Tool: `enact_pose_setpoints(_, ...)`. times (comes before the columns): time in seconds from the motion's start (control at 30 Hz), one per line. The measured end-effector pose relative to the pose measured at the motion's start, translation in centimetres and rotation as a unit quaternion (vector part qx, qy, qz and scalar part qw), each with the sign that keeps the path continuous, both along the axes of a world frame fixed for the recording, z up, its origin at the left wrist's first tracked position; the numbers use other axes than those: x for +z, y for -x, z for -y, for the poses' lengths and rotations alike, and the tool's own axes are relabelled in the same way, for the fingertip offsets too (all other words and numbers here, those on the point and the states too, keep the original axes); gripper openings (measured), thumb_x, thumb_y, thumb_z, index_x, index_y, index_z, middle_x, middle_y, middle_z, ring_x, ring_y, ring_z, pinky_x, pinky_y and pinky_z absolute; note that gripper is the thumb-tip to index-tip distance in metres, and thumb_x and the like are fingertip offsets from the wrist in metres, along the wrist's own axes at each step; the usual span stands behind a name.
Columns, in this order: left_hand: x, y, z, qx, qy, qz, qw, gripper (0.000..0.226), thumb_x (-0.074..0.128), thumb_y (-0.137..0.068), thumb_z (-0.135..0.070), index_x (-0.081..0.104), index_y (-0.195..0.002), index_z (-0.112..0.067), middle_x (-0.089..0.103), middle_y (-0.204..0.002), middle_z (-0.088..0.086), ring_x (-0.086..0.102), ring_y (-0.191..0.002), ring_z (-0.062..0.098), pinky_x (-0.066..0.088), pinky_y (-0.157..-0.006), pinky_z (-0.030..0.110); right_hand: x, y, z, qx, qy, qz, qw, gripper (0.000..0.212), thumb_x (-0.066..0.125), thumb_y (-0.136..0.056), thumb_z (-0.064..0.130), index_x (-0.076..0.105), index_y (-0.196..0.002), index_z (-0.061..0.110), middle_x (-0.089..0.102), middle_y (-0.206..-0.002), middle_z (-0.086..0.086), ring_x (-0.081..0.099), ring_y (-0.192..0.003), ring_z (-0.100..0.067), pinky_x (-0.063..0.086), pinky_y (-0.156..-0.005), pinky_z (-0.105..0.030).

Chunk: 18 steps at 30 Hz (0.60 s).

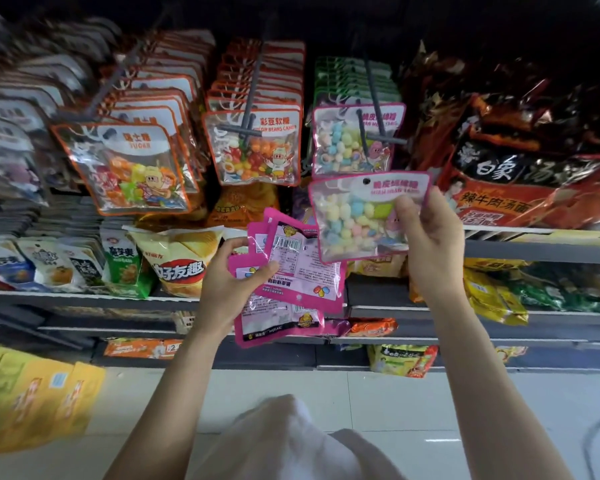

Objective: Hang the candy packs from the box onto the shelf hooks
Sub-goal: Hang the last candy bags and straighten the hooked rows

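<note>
My right hand [426,237] pinches one pink-edged candy pack [354,216] by its right side, front facing me, pastel sweets showing through. It hangs in the air just below the grey shelf hook [374,109], where a matching pink pack [343,143] hangs in front of green ones. The held pack's hanging hole is below the hook's tip, not on it. My left hand [232,282] grips a fanned stack of several pink candy packs [291,282], backs toward me, lower and to the left.
Orange-edged candy packs hang on the middle hook [253,133] and the left hook [136,168]. Red noodle bags [527,174] crowd the shelf at right. Crisp bags [181,261] and snack packs fill lower shelves. A yellow carton [32,403] stands on the tiled floor at left.
</note>
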<state>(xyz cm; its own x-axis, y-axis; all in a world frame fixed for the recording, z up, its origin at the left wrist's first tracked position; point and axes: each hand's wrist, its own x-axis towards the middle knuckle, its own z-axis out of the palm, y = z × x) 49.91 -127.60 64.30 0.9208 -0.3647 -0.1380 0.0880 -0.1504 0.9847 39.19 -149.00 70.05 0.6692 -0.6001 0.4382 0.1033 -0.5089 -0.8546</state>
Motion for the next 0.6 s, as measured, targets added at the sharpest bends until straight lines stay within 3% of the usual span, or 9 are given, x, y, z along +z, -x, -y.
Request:
enact_pose_setpoints(0.1, 0.3, 0.0, 0.0, 0.012, 0.022, -0.003, 1.000, 0.037, 0.080, -0.073, -0.019, 0.054, -0.095, -0.036, 0.067, -0.090, -0.011, 0.068, -0.078, 0.006, 0.054, -0.056, 0.015, 0.7, -1.4, -0.4, -0.029, -0.040, 0.011, 0.999, 0.023, 0.051, -0.100, 0.020, 0.051, -0.078, 0.027, 0.053, -0.069, 0.010, 0.048, -0.065, -0.009, 0.039, -0.059, -0.025)
enact_pose_setpoints(0.23, 0.9, -0.2, 0.0, 0.017, 0.040, -0.011, 0.999, 0.037, 0.080, -0.073, -0.020, 0.055, -0.096, -0.036, 0.069, -0.094, -0.005, 0.070, -0.082, 0.013, 0.056, -0.060, 0.022, 0.5, -3.3, -0.6, -0.083, -0.149, 0.045, 0.984, 0.023, 0.053, -0.097, 0.020, 0.049, -0.075, 0.026, 0.049, -0.064, 0.012, 0.044, -0.064, -0.010, 0.039, -0.062, -0.028)
enact_pose_setpoints(0.47, 0.9, -0.3, 0.1, 0.014, 0.031, -0.006, 0.999, 0.040, 0.081, -0.070, -0.022, 0.056, -0.097, -0.037, 0.070, -0.098, -0.002, 0.069, -0.092, 0.022, 0.057, -0.078, 0.041, 0.1, -4.8, -0.8, -0.148, -0.070, 0.036, 0.986, 0.013, 0.054, -0.098, 0.021, 0.052, -0.087, 0.016, 0.053, -0.068, 0.014, 0.048, -0.059, 0.004, 0.038, -0.057, -0.015)
enact_pose_setpoints(0.6, 1.0, -0.4, 0.2, 0.006, 0.025, 0.002, 1.000, 0.039, 0.080, -0.072, -0.020, 0.056, -0.097, -0.037, 0.070, -0.096, -0.004, 0.069, -0.090, 0.020, 0.058, -0.073, 0.036, 0.5, -7.0, -0.1, -0.205, -0.007, 0.024, 0.978, 0.013, 0.054, -0.098, 0.018, 0.058, -0.095, 0.006, 0.055, -0.072, 0.014, 0.051, -0.059, 0.008, 0.036, -0.054, -0.007)
